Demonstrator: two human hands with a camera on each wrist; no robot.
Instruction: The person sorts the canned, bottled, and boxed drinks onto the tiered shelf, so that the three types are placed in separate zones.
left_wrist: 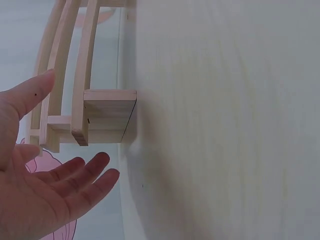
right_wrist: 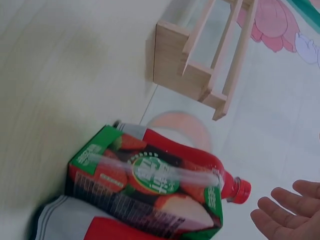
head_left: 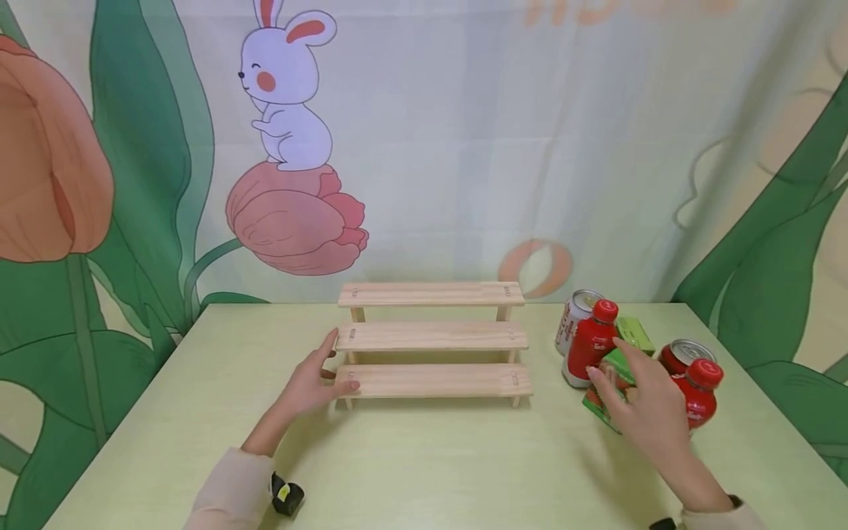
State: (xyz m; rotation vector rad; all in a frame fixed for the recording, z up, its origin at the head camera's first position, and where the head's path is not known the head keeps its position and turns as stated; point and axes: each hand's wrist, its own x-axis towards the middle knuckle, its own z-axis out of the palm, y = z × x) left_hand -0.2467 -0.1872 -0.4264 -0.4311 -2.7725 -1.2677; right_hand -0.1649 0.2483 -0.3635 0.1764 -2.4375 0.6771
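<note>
And there was the right hand [right_wrist: 292, 215], loosely extended at the lower right, near the cap [right_wrist: 242, 191] of the red bottle [right_wrist: 202, 159]! The juice carton [right_wrist: 142, 162], a pale straw [right_wrist: 195, 176] across its printed face, showed between that bottle and a red-and-white container [right_wrist: 75, 220], while the wooden rack [right_wrist: 172, 62] stood beyond them on the tabletop [right_wrist: 65, 65].

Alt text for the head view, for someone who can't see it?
A person's right hand hovers by red bottles, cans and a juice carton on a pale table; the left hand is at the left end of a three-tiered wooden rack.
</note>
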